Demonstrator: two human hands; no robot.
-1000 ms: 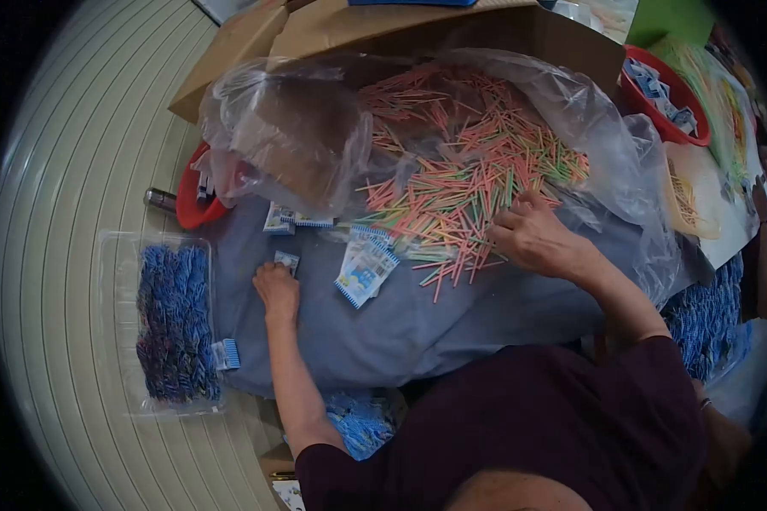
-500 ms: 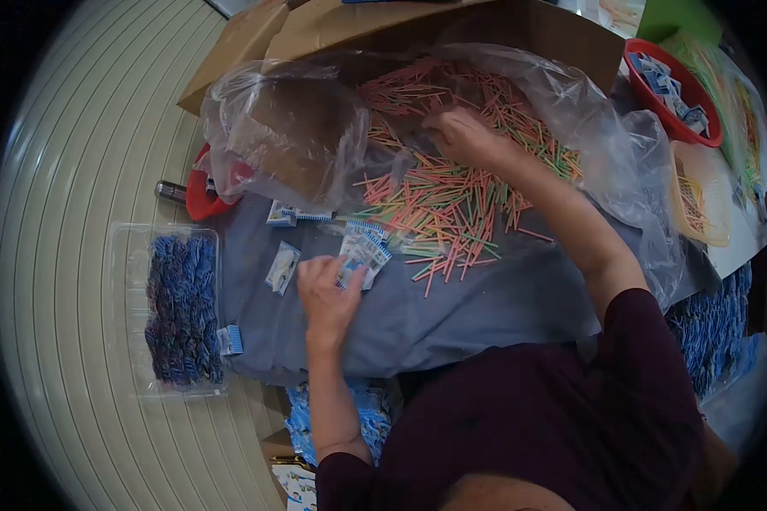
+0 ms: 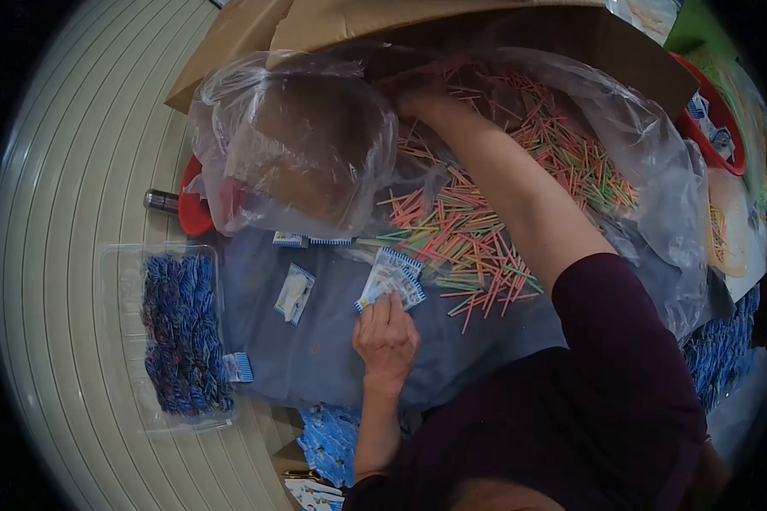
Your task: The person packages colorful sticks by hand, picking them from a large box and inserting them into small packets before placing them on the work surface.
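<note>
My left hand [image 3: 386,341] lies palm down on the grey cloth [image 3: 315,358]. Its extended fingertips rest on the lower edge of overlapping small blue-and-white packets [image 3: 394,278]; the thumb is mostly hidden. A single packet [image 3: 296,294] lies to the left, and more packets [image 3: 291,239] show at the plastic's edge. My right hand [image 3: 416,98] reaches deep into the cardboard box [image 3: 452,13], over thin pink, green and yellow sticks [image 3: 477,230]. Shadow and blur hide its fingers. The sticks spill from a clear plastic liner [image 3: 298,145] onto the cloth.
At the left, a clear tray [image 3: 115,341] holds dark blue twisted bundles, with a packet [image 3: 239,367] beside it. A red basin [image 3: 733,115] with packets stands at the upper right, above a pale basket [image 3: 737,255]. A metal cylinder [image 3: 161,201] lies near the box.
My right hand has moved farther into the box, toward its left side. My left hand has shifted right and its fingers now point forward onto the packets. The camera view has shifted slightly.
</note>
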